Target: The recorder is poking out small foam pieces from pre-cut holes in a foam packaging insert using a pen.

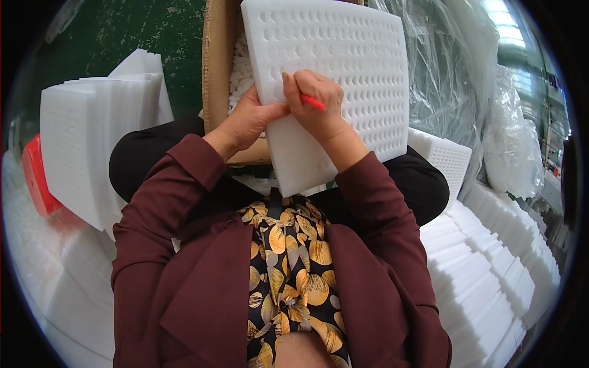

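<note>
A thick white foam sheet [374, 67] with rows of round, partly cut holes leans over an open cardboard box in front of me. My left hand [248, 121] grips its left edge, with the thumb lying on the face. Closed around a slim red pen-shaped tool [313, 102], my right hand [316, 104] rests against the sheet near that thumb. Only the red end of the tool shows; its tip is hidden by my fingers.
Small white foam pieces [242, 67] fill the cardboard box [215, 73]. Upright foam sheets [73, 147] and a red plastic object [38, 178] stand left. At right are a holed foam block [448, 161], stacked foam [472, 276] and clear plastic wrap [448, 67]. The floor [147, 30] is green.
</note>
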